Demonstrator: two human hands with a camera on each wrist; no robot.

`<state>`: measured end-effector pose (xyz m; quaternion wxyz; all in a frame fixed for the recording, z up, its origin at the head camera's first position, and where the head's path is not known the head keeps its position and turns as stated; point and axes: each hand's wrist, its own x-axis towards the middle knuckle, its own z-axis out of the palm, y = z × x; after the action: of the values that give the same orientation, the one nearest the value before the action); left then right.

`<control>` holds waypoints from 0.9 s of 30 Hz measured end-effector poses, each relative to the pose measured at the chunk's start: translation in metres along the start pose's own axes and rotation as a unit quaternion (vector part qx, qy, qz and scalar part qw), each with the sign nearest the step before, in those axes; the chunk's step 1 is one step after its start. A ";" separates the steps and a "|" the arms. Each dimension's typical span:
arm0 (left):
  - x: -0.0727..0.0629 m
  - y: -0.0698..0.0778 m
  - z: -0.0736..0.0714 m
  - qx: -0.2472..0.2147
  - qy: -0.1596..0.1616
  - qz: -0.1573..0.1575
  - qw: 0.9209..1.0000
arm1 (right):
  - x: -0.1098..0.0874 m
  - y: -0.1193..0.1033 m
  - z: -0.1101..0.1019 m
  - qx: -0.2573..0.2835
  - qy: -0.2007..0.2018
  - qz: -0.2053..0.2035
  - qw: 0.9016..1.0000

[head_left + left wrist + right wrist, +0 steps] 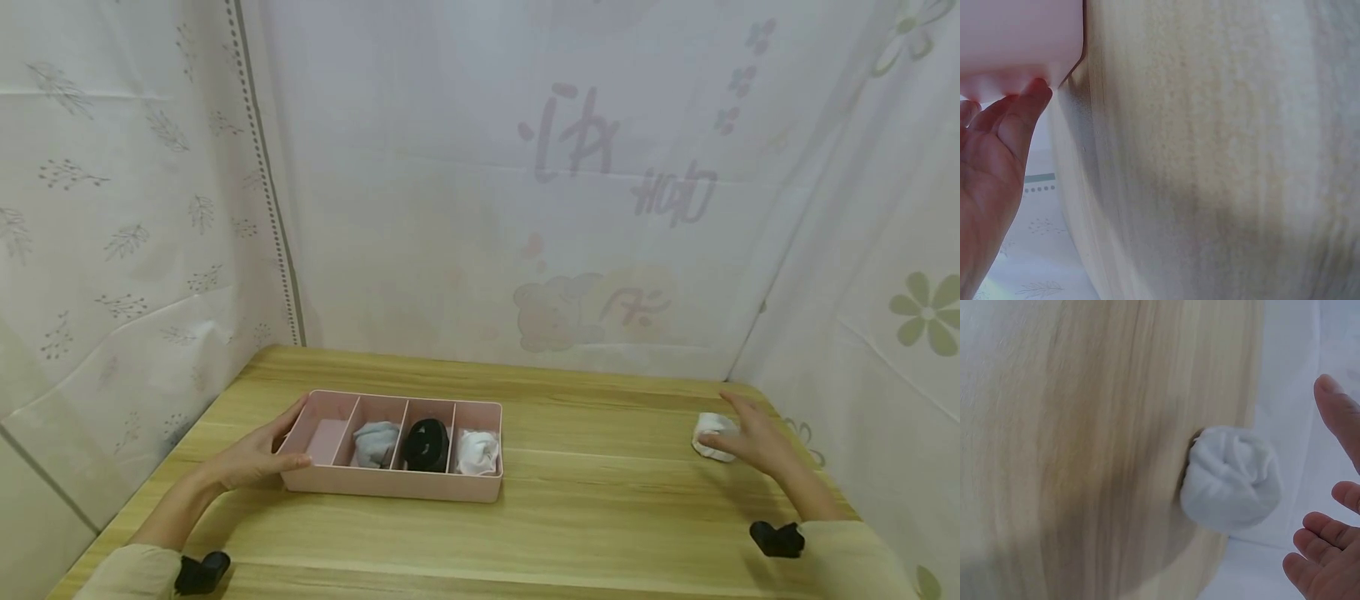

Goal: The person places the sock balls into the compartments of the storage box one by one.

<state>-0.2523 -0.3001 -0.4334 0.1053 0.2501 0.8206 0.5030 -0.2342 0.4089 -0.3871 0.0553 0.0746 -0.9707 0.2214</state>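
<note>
A pink divided box (390,483) stands on the left part of the table. My left hand (255,450) grips its left end, thumb at the front corner and fingers along the far side; fingertips (1036,90) touch the pink wall in the left wrist view. The leftmost compartment holds nothing. To its right sit a grey rolled sock (376,443), a black rolled sock (427,446) and a white rolled sock (477,452), one per compartment. Another white rolled sock (1232,480) lies on the table at the right. Beside it my right hand (757,437) hovers with spread fingers, apart from the sock in the right wrist view.
The wooden table (592,517) has light, striped grain. Pale printed curtains (420,208) hang behind it and along both sides. A black strap piece (777,539) sits at the right wrist, another (201,573) at the left.
</note>
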 end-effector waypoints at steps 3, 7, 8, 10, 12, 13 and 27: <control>0.000 -0.001 0.000 0.004 0.001 0.002 1.000 | 0.000 0.007 0.001 -0.005 -0.001 0.007 1.000; 0.001 -0.002 0.000 0.009 0.003 0.002 1.000 | -0.001 0.015 0.003 -0.006 0.002 0.008 1.000; 0.001 -0.002 0.000 0.010 0.005 0.000 1.000 | -0.002 0.017 0.004 -0.004 0.002 0.008 1.000; 0.001 -0.002 0.000 0.011 0.007 -0.005 1.000 | -0.002 0.020 0.004 -0.003 0.002 0.007 1.000; 0.001 -0.002 0.001 0.015 0.007 -0.004 1.000 | -0.003 0.022 0.004 -0.005 0.001 0.008 1.000; 0.000 -0.002 0.000 0.016 0.005 -0.002 1.000 | -0.003 0.023 0.005 -0.008 0.001 0.009 1.000; 0.000 -0.001 0.000 0.007 0.003 -0.010 1.000 | 0.004 0.037 0.018 -0.036 -0.007 0.012 0.999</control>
<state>-0.2531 -0.3006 -0.4346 0.1054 0.2413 0.8270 0.4967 -0.2459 0.4334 -0.4183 0.0486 0.0623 -0.9792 0.1867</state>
